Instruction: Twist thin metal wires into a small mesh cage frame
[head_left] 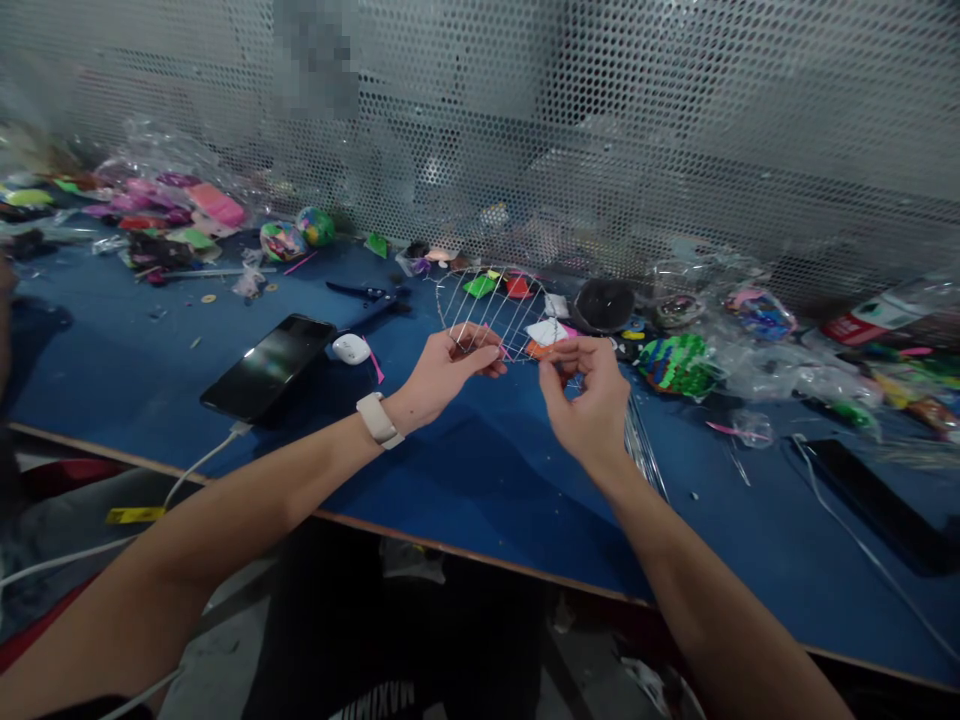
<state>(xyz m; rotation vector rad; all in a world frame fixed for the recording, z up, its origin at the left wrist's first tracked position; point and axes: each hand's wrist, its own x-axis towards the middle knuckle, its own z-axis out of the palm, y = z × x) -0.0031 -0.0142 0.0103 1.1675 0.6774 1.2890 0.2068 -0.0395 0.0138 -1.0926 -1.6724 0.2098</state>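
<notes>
A rounded frame of thin silvery wire (489, 312), crossed by several slanting strands, is held up over the blue table. My left hand (442, 370), with a pale band on its wrist, is closed on the frame's lower left edge. Thumb and fingers of my right hand (589, 395) are pinched together at its lower right edge; whatever sits between those fingertips is too small to make out. Through the wires show a green piece (480, 287), a red piece (518, 287) and a white piece (546, 332). A bundle of straight wires (645, 450) lies beside my right wrist.
Left of my hands are a phone (268, 368) on a cable, a white earbud case (351, 348) and dark-handled pliers (375, 300). A black bowl (604, 304), a sequined ball (677, 365) and plastic bags stand right. A perforated metal panel (480, 120) rises behind.
</notes>
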